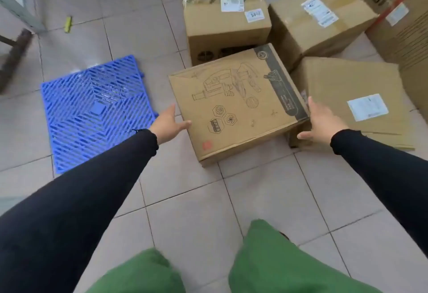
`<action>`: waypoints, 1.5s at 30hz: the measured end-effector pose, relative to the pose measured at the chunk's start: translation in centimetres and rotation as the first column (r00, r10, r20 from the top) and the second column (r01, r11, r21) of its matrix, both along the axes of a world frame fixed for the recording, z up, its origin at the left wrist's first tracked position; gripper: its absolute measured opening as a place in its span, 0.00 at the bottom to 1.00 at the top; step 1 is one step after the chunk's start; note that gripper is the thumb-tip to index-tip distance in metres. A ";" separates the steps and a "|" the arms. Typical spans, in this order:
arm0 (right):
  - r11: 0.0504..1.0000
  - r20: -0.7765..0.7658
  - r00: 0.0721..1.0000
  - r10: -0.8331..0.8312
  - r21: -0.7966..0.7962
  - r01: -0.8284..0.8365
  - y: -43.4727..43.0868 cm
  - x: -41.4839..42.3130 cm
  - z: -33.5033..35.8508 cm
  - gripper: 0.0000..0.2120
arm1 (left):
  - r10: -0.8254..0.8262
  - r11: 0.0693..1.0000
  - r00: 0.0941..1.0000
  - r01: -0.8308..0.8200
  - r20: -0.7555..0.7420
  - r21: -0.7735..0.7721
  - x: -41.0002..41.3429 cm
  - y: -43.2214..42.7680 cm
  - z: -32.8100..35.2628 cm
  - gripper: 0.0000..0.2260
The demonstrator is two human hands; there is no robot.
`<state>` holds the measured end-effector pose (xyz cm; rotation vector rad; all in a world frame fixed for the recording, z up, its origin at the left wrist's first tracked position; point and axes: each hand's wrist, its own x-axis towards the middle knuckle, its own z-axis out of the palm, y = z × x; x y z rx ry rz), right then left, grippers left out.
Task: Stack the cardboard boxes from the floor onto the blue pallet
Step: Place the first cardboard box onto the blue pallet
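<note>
Both sleeved arms reach out, left hand (168, 123) and right hand (322, 122) flanking printed box (236, 102).

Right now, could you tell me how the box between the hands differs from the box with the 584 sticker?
The printed box carries line drawings and no white labels; the stickered box has white labels and tape. The printed box looks flatter, the stickered box taller. Both are brown cardboard, on the tiled floor.

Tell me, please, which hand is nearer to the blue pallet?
Left. The left hand is at the printed box's left edge, just right of the blue pallet. The right hand is at the box's far right side, with the box between.
</note>
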<state>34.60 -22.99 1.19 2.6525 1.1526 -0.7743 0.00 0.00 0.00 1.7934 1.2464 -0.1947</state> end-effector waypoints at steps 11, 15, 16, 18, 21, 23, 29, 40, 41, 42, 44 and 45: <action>0.971 0.094 0.993 0.078 0.221 -0.097 0.5 1.6 -7.0 0.44 | 0.365 0.923 0.815 -0.254 0.451 -0.289 1.5 -0.8 -8.8 0.43; 0.942 0.017 0.998 0.065 0.330 -0.067 -0.3 -1.9 -5.7 0.40 | 0.406 0.913 0.741 -0.299 0.535 -0.279 -0.7 -0.4 -7.1 0.41; 0.924 -0.010 0.998 0.064 0.378 -0.056 -0.5 -2.8 -5.3 0.42 | 0.408 0.912 0.729 -0.305 0.550 -0.273 -1.8 -0.3 -6.2 0.40; 0.887 -0.075 0.995 0.068 0.461 -0.026 -0.3 -5.4 -3.9 0.45 | 0.411 0.911 0.708 -0.328 0.575 -0.248 -4.4 0.4 -4.4 0.40; 0.825 -0.131 0.980 0.147 0.563 -0.048 1.6 -10.1 -1.7 0.44 | 0.436 0.893 0.683 -0.408 0.586 -0.190 -9.9 2.3 -1.8 0.40; 0.787 -0.161 0.966 0.204 0.614 -0.064 3.8 -13.5 -0.6 0.43 | 0.443 0.880 0.691 -0.459 0.572 -0.127 -13.9 4.1 -0.3 0.40; 0.722 -0.220 0.911 0.349 0.682 -0.112 13.3 -22.5 -0.3 0.41 | 0.505 0.821 0.686 -0.569 0.524 -0.046 -24.9 10.0 2.2 0.38; 0.694 -0.266 0.886 0.379 0.715 -0.082 24.3 -33.5 -4.2 0.38 | 0.636 0.679 0.662 -0.724 0.395 0.119 -33.5 16.9 0.9 0.41; 0.703 -0.276 0.886 0.373 0.708 -0.076 24.6 -33.9 -4.7 0.38 | 0.643 0.673 0.657 -0.730 0.394 0.117 -33.7 17.2 0.5 0.41; 0.711 -0.279 0.887 0.367 0.699 -0.074 24.7 -34.2 -5.1 0.37 | 0.645 0.673 0.657 -0.730 0.390 0.116 -34.0 17.4 0.0 0.41; 0.727 -0.277 0.894 0.351 0.683 -0.074 24.7 -34.6 -5.8 0.37 | 0.655 0.675 0.657 -0.731 0.374 0.101 -34.5 17.4 -1.1 0.42; 0.733 -0.278 0.896 0.345 0.676 -0.073 24.6 -34.8 -6.2 0.38 | 0.659 0.678 0.658 -0.729 0.366 0.090 -34.6 17.4 -1.6 0.42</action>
